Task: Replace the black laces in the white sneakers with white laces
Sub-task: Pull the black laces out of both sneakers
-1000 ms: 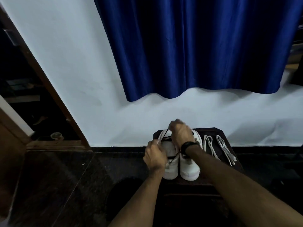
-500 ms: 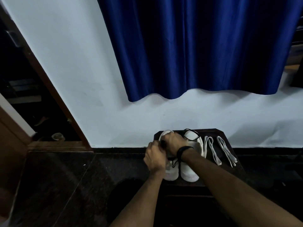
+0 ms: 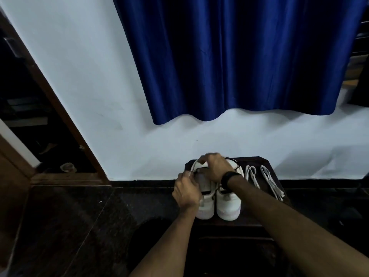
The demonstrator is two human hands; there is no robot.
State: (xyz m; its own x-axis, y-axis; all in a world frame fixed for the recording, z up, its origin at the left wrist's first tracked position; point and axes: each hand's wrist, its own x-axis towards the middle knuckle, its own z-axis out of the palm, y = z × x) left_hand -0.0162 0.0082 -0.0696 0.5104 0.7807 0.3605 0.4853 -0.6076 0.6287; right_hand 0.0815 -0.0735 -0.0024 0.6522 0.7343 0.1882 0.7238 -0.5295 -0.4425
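You are at the unlacing step, working on the left white sneaker (image 3: 205, 204) of the pair, and the black lace (image 3: 207, 191) is not yet out of it. Your left hand (image 3: 186, 193) curls against the outer side of that shoe near its upper eyelets, apparently pinching the lace or the edge there; the exact contact is too small and blurred to confirm. Your right hand (image 3: 214, 167) reaches across from the other side with its fingers bent over the shoe's collar and tongue, gripping the top of the shoe or a bit of lace; I cannot tell which. A black wristband (image 3: 229, 179) circles your right wrist.

The next move, as I judge it, calls for drawing the black lace back through 1 pair of eyelets at a time while your left hand steadies the shoe, so it does not tip off the stand.

The 2 sneakers stand side by side, touching, toes towards you, on a small dark wooden stand (image 3: 265, 162) against the white wall. The right white sneaker (image 3: 228, 206) has a faint pink tint at its toe sole, and a loop of black lace (image 3: 232, 159) shows at its heel end. Just beside the pair, on your right, 2 folded white laces (image 3: 269, 180) lie untouched on the stand. A dark blue curtain (image 3: 239, 56) hangs above.
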